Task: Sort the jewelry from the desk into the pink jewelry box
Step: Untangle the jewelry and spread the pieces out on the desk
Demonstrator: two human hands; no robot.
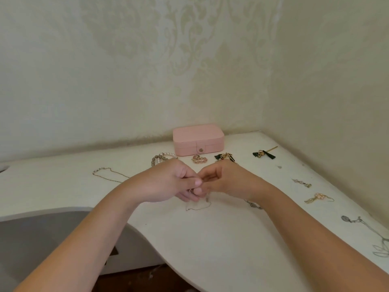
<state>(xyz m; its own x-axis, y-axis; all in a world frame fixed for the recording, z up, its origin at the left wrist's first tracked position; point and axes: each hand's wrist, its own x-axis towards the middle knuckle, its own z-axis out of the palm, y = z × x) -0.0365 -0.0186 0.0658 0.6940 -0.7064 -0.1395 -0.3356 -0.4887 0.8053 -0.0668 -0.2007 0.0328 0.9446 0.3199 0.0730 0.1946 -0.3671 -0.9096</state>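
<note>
The pink jewelry box (198,139) stands closed with its snap fastened at the back of the white desk (221,239), by the wall. My left hand (168,182) and my right hand (223,180) meet over the desk's middle, fingers curled, pinching a thin chain necklace (199,205) whose loop hangs down onto the desk. A small ring shows between the fingertips. Beaded bracelets (162,158), a pink bead piece (199,159) and a dark green and gold piece (224,157) lie in front of the box.
A chain with pearls (109,172) lies left. A green bow hairpin (264,153), a sparkly earring (302,183) and a pink pearl earring (319,198) lie right. Pencil drawings (366,232) mark the desk's right edge. The desk's front edge curves inward at the left.
</note>
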